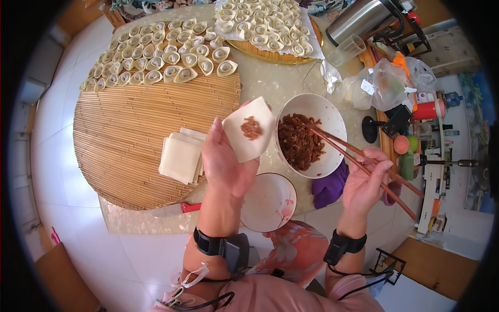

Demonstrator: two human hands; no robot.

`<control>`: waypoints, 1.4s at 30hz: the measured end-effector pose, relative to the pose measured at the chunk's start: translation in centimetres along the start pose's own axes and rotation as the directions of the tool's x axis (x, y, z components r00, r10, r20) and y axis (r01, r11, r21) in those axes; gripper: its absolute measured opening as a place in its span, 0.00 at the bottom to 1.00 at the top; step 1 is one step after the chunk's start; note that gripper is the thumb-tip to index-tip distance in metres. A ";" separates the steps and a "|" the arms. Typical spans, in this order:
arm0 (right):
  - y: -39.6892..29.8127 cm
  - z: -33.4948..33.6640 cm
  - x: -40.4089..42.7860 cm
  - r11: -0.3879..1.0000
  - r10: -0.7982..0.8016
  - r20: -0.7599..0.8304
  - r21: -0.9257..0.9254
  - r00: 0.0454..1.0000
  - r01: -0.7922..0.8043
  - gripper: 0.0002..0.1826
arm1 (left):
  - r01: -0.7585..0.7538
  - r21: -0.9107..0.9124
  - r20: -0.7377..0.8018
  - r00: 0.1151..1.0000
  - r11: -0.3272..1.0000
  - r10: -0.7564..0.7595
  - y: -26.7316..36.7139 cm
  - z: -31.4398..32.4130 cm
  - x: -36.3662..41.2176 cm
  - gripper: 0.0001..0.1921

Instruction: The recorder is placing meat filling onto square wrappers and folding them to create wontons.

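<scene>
On the palm of my left hand (230, 167) lies a pale square dough wrapper (237, 150), with a dab of minced meat filling (251, 128) at its middle. My right hand (366, 183) grips a pair of brown wooden chopsticks (362, 158). Their tips touch the minced meat (298, 142) in a white bowl (335, 124). To the left of my left hand, a stack of square wrappers (181, 158) rests on a round slatted mat (136, 128). Rows of folded wontons (156, 63) cover the mat's far part.
More wontons (269, 23) sit on a paper-lined tray at the back. A flowered plate (269, 202) and a red-handled knife (191, 207) lie near the table's front edge. A purple cloth (331, 185) is beside the bowl. Rightward stand a clear cup (347, 50), a steel jug (360, 19) and plastic bags (388, 84).
</scene>
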State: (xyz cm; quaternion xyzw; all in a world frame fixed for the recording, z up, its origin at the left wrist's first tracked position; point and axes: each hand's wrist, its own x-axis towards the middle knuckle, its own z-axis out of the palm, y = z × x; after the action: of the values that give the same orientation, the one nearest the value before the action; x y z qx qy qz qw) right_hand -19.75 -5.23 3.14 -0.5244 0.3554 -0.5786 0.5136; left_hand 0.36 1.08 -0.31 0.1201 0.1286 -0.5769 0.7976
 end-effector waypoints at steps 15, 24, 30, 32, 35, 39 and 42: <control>2.7 5.2 1.4 0.433 -0.317 0.808 -0.343 0.497 0.834 0.15 | 0.214 0.071 0.105 0.970 0.974 -0.221 -0.7 0.6 -0.7 0.29; 1.0 5.1 1.7 0.653 -0.234 0.729 -0.373 0.643 0.659 0.12 | 0.256 0.208 0.145 0.946 0.944 -0.289 -0.7 1.5 -0.9 0.34; -0.1 6.3 1.6 0.842 -0.121 0.552 -0.384 0.825 0.380 0.12 | 0.057 0.523 0.418 0.852 0.850 -0.315 -1.4 1.0 -1.6 0.35; 0.2 6.7 1.5 0.874 -0.161 0.509 -0.325 0.846 0.361 0.12 | -0.023 0.619 0.405 0.866 0.785 -0.294 -1.6 1.1 -1.7 0.28; 0.5 6.3 1.4 0.829 -0.169 0.480 -0.403 0.861 0.387 0.12 | 0.012 0.583 0.361 0.892 0.812 -0.273 -1.7 1.5 -1.9 0.21; 0.6 6.6 1.2 0.828 -0.166 0.459 -0.416 0.873 0.377 0.12 | 0.009 0.558 0.363 0.896 0.830 -0.254 -2.0 1.4 -2.0 0.16; 0.8 6.6 1.1 0.836 -0.175 0.446 -0.404 0.878 0.372 0.13 | -0.017 0.554 0.364 0.904 0.832 -0.224 -2.4 1.7 -2.1 0.20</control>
State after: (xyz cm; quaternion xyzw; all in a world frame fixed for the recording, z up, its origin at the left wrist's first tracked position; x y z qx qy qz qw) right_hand -13.04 -5.60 3.93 -0.7854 0.2968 -0.4249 0.3384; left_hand -2.40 1.64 1.88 0.2095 -0.2065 -0.6447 0.7056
